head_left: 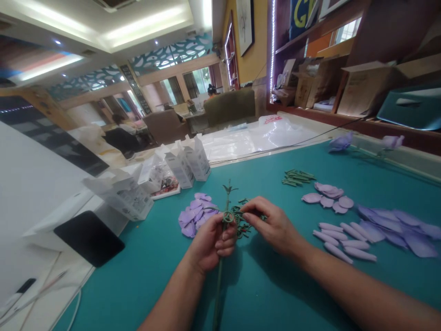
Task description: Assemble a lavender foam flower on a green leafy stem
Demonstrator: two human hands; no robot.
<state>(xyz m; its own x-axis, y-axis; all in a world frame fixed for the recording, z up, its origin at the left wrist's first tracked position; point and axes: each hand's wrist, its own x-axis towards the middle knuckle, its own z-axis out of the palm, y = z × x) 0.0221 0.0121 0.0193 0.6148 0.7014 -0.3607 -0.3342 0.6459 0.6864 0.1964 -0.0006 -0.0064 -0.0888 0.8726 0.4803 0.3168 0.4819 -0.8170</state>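
Underneath hands (212, 246), teal tabletop (117, 292); beyond, chairs (161, 126), lit ceiling (144, 27).

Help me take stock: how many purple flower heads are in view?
2. One purple flower head is near the far edge of the green mat, beyond the right hand; the second flower head is farther right. None appears hidden.

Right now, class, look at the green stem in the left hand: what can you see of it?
The green stem is slender and nearly straight, perhaps plastic or wrapped wire. Small pointed leaves spread near its thin top. It leans slightly across the view, running down to the bottom edge. The left hand closes around it partway up; by the thumb, a green ring sits around or against it, I cannot tell which.
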